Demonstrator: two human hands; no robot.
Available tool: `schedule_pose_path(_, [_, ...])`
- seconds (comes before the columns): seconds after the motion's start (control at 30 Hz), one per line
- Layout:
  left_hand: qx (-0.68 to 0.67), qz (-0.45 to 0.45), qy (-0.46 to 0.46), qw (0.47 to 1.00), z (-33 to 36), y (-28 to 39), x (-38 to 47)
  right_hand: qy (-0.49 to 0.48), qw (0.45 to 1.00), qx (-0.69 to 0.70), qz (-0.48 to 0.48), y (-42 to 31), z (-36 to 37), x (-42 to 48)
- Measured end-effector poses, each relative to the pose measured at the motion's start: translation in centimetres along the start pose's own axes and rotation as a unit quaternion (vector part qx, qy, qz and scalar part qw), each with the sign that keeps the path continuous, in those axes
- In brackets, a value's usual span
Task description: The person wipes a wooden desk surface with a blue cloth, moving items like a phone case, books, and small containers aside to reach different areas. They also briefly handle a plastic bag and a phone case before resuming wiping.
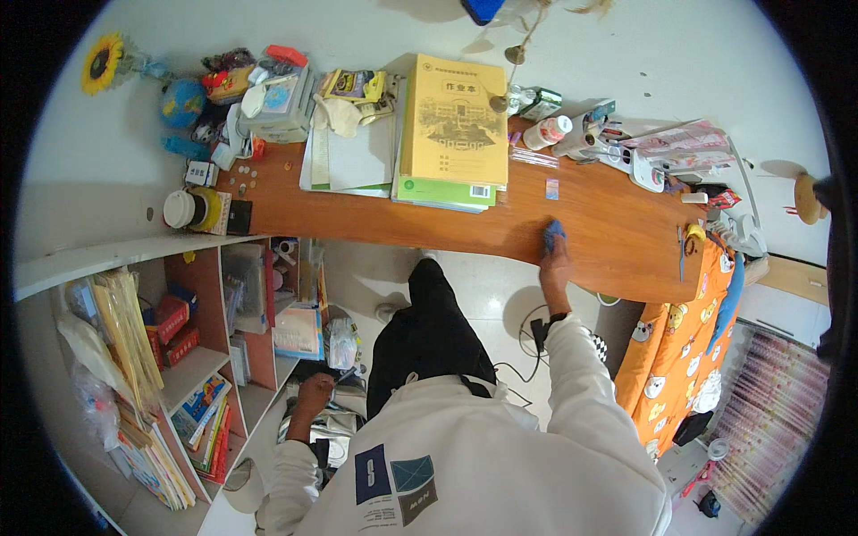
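My right hand [556, 268] reaches over the front edge of the brown wooden desk [442, 231] and grips a crumpled blue cloth or sponge [554, 231]. The blue piece presses against the desktop. Lower down at the left, my left hand [314, 395] is closed around a thin grey-blue object [345, 376], too small to name. That hand is beside the shelf unit, above a silvery bag-like heap. Beyond the right hand, a small printed card [552, 189] lies on the wood.
A stack of books topped by a yellow exercise book [456, 120] stands mid-desk, beside loose papers [362, 157]. A white-capped bottle [547, 132] is at the back. Coins [244, 175] lie at the left. Low shelves [194, 378] flank me; an orange bed cover [670, 368] is at the right.
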State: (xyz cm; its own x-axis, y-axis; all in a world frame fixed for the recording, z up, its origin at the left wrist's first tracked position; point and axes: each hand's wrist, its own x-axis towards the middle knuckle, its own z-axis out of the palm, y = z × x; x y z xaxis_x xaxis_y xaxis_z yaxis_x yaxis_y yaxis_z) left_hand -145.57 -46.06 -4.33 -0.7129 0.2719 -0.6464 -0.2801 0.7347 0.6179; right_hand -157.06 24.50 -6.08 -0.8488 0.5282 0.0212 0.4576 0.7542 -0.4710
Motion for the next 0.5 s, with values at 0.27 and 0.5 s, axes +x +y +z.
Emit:
schedule_pose_path(0.27, [0.014,-0.072,-0.041,0.996,-0.7,7.3,2.3,-0.088,0.972,-0.014,-0.217,-2.7,3.7,-0.9])
schedule_pose_path(0.5, [0.053,-0.042,-0.071,0.995,-0.8,17.2,6.2,-0.068,0.994,-0.08,-0.003,6.3,-3.3,-0.6])
